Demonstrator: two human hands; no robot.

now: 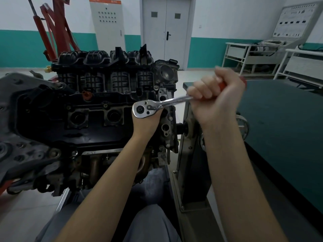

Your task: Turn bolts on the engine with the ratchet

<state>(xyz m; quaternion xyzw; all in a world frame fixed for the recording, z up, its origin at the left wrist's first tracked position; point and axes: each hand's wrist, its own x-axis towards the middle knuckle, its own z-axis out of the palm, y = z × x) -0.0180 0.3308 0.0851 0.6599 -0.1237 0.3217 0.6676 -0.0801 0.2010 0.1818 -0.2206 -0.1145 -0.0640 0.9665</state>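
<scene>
A chrome ratchet wrench [153,106] with a red handle lies across the right end of a black engine [90,102] on a stand. My right hand [216,95] grips the red handle in a fist, to the right of the engine. My left hand [146,122] sits directly under the ratchet's round head; its fingers are hidden behind the tool, so what they hold does not show. The black ribbed intake manifold [104,70] rises at the far side of the engine, with a round throttle body [166,71] at its right end.
A dark green table [283,123] stands to the right, beside the grey engine stand frame [188,154]. A red engine hoist [54,28] is behind the engine on the left. White benches [253,56] and a double door [166,28] line the far wall. My knees are below.
</scene>
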